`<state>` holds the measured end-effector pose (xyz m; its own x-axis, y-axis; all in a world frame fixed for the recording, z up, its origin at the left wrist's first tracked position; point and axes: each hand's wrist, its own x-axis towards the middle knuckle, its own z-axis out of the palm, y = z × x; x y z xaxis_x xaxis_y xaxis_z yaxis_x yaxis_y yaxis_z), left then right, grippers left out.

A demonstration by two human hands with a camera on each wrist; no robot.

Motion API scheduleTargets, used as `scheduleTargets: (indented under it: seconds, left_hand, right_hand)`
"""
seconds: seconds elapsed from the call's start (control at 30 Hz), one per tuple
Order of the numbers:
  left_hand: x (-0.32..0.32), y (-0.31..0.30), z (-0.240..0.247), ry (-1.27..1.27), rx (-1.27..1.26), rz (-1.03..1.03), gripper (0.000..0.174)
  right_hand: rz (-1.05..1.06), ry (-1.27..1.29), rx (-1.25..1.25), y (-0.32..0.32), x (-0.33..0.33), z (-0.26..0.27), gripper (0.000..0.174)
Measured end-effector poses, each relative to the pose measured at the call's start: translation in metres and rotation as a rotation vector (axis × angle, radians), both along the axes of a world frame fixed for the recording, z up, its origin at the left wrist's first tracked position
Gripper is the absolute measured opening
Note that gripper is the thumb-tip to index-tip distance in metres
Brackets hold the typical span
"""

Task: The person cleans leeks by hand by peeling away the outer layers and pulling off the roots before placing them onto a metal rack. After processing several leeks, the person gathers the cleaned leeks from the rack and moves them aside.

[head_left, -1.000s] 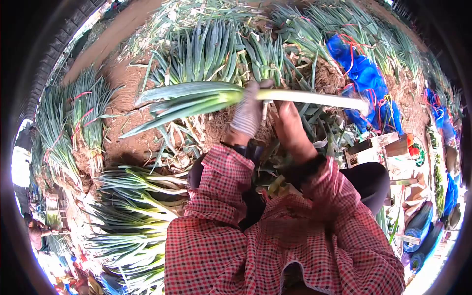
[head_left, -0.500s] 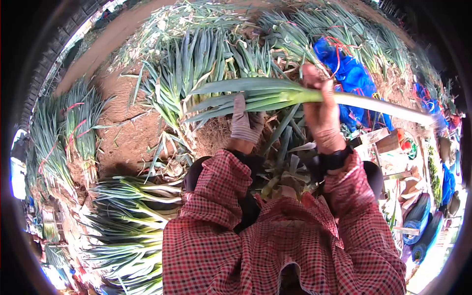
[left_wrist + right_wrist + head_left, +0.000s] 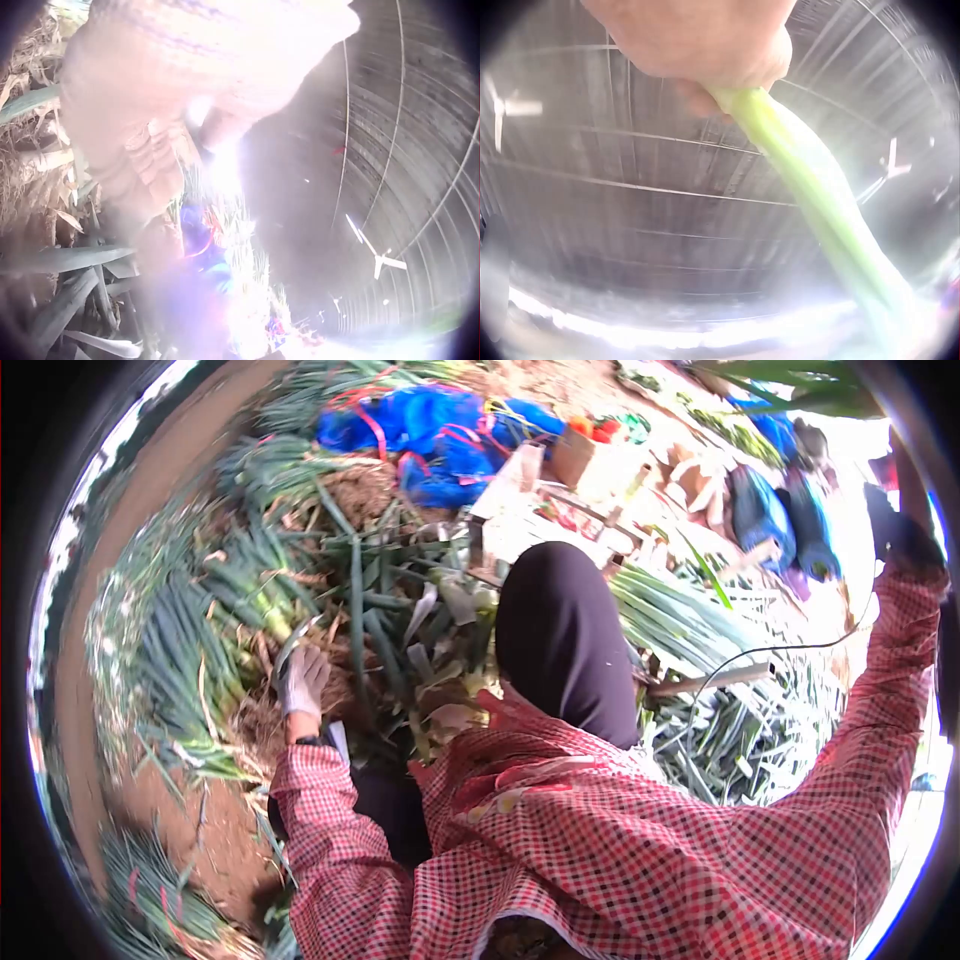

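Note:
In the head view my gloved left hand reaches to the roots beside the upright leeks, its fingers extended and loosely bent; a pale leaf lies by the fingertips. Glare washes out this left hand in the left wrist view, and no held stalk shows plainly. My bare right hand grips a leek round its pale green part, the leek slanting down to the right. The right arm stretches far out to the side, with the leek's green leaves at the top right edge.
Blue netting with red ties and a cardboard box lie ahead. A knee rises in the middle. Right of it are more leeks, a loose leaf pile and blue rolls. A thin cord crosses the right side.
The view has turned to the right. My right hand has carried the leek out to the far right. My left hand has left the leek's leaves and is down by the roots.

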<state>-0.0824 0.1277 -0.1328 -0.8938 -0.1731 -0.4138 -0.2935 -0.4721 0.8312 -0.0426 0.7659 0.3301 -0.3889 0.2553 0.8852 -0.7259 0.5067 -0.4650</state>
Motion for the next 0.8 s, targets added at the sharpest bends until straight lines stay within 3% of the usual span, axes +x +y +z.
scheduleTargets:
  seconds: [0.1,0.17,0.23,0.3,0.37,0.4,0.5,0.53,0.6,0.63,0.73,0.8]
  left_hand:
    - [-0.006,0.033,0.002,-0.123,-0.126,-0.166,0.035]
    - [0.007,0.082,0.017,-0.081,-0.155,-0.299,0.032]
    - [0.012,0.137,0.034,-0.014,-0.361,-0.498,0.033]
    - [0.0,0.175,0.02,0.323,-0.47,-0.647,0.037]
    - [-0.025,0.227,0.025,0.527,-0.458,-0.641,0.04]
    - [-0.039,0.254,0.033,0.555,-0.379,-0.662,0.041]
    - [-0.088,0.327,0.041,0.56,-0.196,-0.742,0.034]
    - [-0.11,0.349,0.029,0.634,-0.239,-0.801,0.035]
    - [-0.146,0.39,0.004,0.733,-0.311,-0.924,0.041]
    - [-0.159,0.411,-0.003,0.757,-0.338,-0.986,0.044]
    - [-0.183,0.458,0.0,1.016,-0.779,-1.187,0.05]
    - [-0.196,0.477,-0.029,1.079,-1.05,-1.247,0.061]
  right_hand:
    - [-0.46,-0.157,0.394,0.072,0.017,-0.013,0.035]
    - [-0.602,-0.284,0.659,0.121,0.007,-0.045,0.032]
    - [-0.568,-0.37,1.067,0.168,-0.019,-0.105,0.03]
    - [-0.439,-0.246,1.586,0.227,-0.056,-0.194,0.019]
    - [-0.479,-0.691,1.345,0.179,-0.06,-0.263,0.022]
    - [-0.479,-0.779,1.253,0.166,-0.066,-0.291,0.023]
    - [-0.171,-0.891,0.836,0.176,-0.109,-0.411,0.032]
    - [-0.126,-0.925,0.727,0.169,-0.117,-0.434,0.034]
    - [-0.132,-0.74,0.761,0.148,-0.127,-0.457,0.036]
    - [-0.156,-0.814,0.792,0.148,-0.133,-0.472,0.035]
    - [-0.197,-1.109,0.751,0.146,-0.144,-0.506,0.032]
    - [-0.199,-1.058,0.79,0.133,-0.148,-0.499,0.029]
